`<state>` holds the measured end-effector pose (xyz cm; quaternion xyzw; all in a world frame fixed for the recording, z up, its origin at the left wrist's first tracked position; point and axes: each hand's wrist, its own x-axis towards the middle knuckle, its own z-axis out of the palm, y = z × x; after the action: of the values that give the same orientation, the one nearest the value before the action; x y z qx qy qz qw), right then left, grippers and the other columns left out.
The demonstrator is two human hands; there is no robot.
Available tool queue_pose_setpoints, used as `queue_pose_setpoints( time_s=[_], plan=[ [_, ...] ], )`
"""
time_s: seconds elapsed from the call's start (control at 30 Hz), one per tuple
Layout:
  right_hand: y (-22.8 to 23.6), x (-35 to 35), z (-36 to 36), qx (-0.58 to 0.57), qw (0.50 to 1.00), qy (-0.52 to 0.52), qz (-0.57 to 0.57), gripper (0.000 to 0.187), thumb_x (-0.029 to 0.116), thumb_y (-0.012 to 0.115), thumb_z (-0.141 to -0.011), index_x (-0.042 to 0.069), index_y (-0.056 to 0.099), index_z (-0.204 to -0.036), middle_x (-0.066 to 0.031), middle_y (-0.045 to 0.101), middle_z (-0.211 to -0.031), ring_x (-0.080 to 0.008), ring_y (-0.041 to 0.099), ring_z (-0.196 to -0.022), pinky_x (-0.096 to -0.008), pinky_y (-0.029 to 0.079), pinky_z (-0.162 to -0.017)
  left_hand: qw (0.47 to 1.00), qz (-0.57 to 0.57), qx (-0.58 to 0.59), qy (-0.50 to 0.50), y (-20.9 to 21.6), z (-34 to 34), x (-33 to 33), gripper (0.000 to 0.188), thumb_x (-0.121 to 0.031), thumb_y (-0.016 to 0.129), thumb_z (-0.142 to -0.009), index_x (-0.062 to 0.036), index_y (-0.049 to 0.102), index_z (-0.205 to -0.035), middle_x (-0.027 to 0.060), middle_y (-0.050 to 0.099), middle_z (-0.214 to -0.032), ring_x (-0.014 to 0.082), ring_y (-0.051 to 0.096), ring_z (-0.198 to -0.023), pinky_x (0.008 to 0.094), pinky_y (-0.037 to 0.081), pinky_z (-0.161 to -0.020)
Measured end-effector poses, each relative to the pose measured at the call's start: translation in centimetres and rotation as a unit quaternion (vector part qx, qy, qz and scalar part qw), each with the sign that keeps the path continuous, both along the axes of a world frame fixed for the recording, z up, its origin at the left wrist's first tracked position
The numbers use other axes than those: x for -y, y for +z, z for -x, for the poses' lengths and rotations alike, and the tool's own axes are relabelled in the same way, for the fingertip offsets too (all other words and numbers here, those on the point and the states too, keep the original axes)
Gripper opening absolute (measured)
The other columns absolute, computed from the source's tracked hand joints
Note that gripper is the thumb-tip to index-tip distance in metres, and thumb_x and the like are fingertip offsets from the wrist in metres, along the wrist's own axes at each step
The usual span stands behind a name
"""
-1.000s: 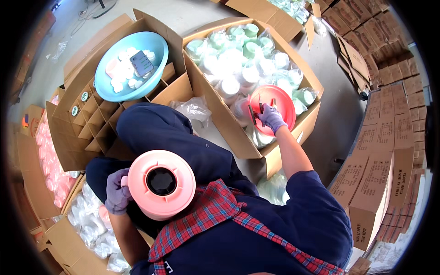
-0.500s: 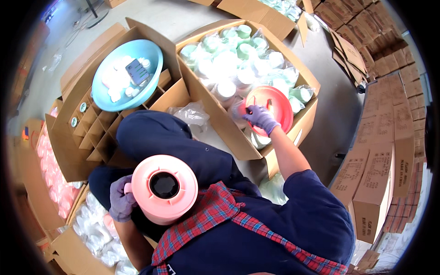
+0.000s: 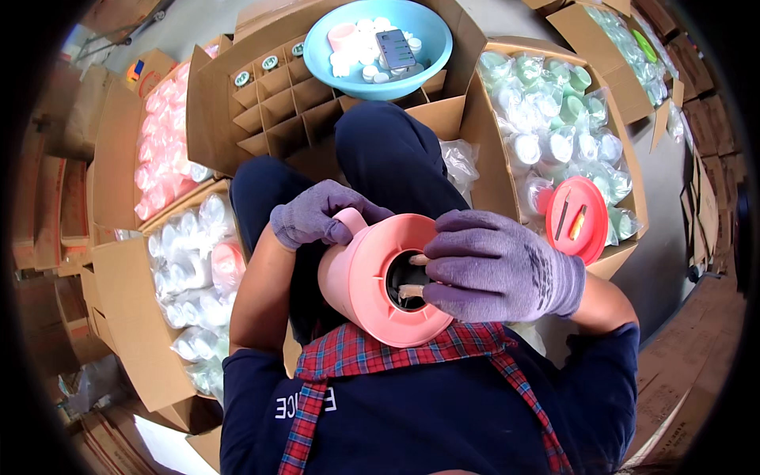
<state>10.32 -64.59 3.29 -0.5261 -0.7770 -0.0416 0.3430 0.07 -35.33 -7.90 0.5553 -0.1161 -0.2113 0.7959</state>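
Note:
A pink jug [image 3: 348,273] with a side handle lies tilted over my lap, its flanged round end and dark central opening facing up. My left hand [image 3: 328,214] is closed round the handle. At the opening is my right hand [image 3: 507,265], its fingers bent. Two bare fingertips show through the glove, spread apart over the dark hole. Nothing is visible between them, though the palm side is hidden. Both hands wear purple-grey gloves. Beyond the right hand, a red round dish [image 3: 592,237] rests on bagged cups, holding a slim dark tool [image 3: 562,218] and a yellow one [image 3: 579,222].
A blue basin [image 3: 324,75] with small white parts and a dark flat device [image 3: 395,49] sits on a divided carton [image 3: 207,119]. Bagged pale-green and white cups [image 3: 546,111] fill a box on the right. Bagged pink [image 3: 162,150] and white pieces [image 3: 186,269] fill boxes on the left.
My right hand has left the red dish and come to the jug's opening. The left hand has shifted the jug to the right, its end turned further right. The view has swung as well.

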Motion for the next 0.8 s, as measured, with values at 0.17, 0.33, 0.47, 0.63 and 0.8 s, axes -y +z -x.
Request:
queue_pose_setpoints(
  time_s=[0.17,0.33,0.47,0.63,0.8],
  plan=[
    [0.5,-1.5,0.9,0.034,0.999,0.035,0.016,0.028,0.017,0.071,-0.068,0.009,0.067,-0.094,-0.0049,0.059,-0.093,-0.0263,0.064,-0.094,-0.0462,0.056,-0.081,0.997,-0.071,0.037,0.022,1.4,0.9,0.8,0.068,-0.038,0.086,-0.074,0.0083,0.067,-0.120,0.0156,0.072,-0.115,0.0195,0.068,-0.104,0.0321,0.052,-0.094],
    [-0.3,0.0,1.7,-0.079,0.979,-0.084,0.166,0.022,0.015,0.070,-0.074,0.013,0.066,-0.096,-0.0033,0.063,-0.088,-0.0259,0.065,-0.075,-0.0397,0.052,-0.062,0.920,-0.333,0.120,0.170,5.5,6.2,3.5,0.069,-0.049,0.082,-0.070,0.0005,0.070,-0.116,0.0156,0.073,-0.108,0.0306,0.072,-0.096,0.0354,0.055,-0.088],
    [-3.3,0.2,3.3,-0.245,0.933,-0.230,0.131,0.017,0.008,0.069,-0.083,0.006,0.063,-0.099,-0.0110,0.065,-0.083,-0.0301,0.066,-0.072,-0.0365,0.053,-0.063,0.793,-0.475,0.211,0.317,6.3,10.5,7.3,0.049,-0.037,0.084,-0.072,0.0023,0.069,-0.097,0.0195,0.071,-0.115,0.0334,0.073,-0.095,0.0355,0.059,-0.082],
    [-2.7,0.3,0.3,-0.293,0.922,-0.195,0.161,0.016,0.012,0.068,-0.089,0.004,0.063,-0.102,-0.0124,0.066,-0.086,-0.0359,0.066,-0.074,-0.0383,0.053,-0.066,0.808,-0.485,0.161,0.294,7.2,9.4,7.1,0.040,-0.029,0.086,-0.073,-0.0005,0.058,-0.076,0.0256,0.067,-0.124,0.0369,0.072,-0.098,0.0365,0.058,-0.081],
    [-1.9,2.4,-0.7,-0.142,0.970,-0.185,0.065,0.022,0.015,0.073,-0.083,0.004,0.067,-0.101,-0.0133,0.068,-0.092,-0.0294,0.068,-0.072,-0.0391,0.053,-0.060,0.801,-0.501,0.201,0.258,7.0,8.4,8.3,0.043,-0.028,0.089,-0.068,0.0012,0.063,-0.085,0.0248,0.065,-0.127,0.0372,0.072,-0.095,0.0373,0.058,-0.082]
  ],
)
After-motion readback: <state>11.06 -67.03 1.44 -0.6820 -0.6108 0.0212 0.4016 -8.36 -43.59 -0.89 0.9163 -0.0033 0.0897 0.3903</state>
